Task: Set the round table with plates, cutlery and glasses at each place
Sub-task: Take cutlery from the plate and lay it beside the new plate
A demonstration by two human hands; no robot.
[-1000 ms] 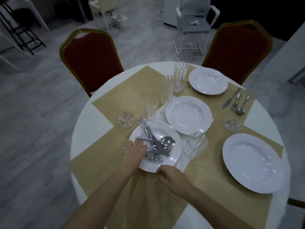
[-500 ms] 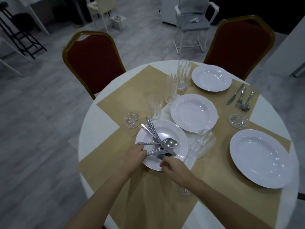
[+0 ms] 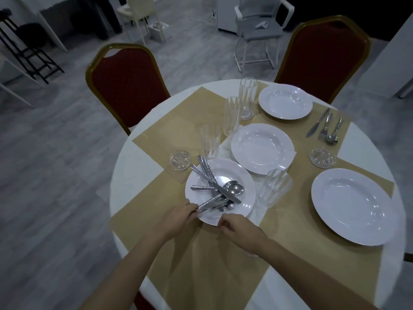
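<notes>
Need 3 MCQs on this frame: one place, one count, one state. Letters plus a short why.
1. Where does the loose cutlery pile lie?
A. on the nearest white plate
B. on a chair seat
C. inside a glass

2. How many white plates are on the table?
A. two
B. four
C. six

3. What is the left hand doing?
A. resting flat on the floor
B. holding a glass aloft
C. pinching cutlery handles at the plate's rim

Answers:
1 A, the pile sits in the plate by the hands.
2 B, four plates show.
3 C, its fingers close on handle ends.
</notes>
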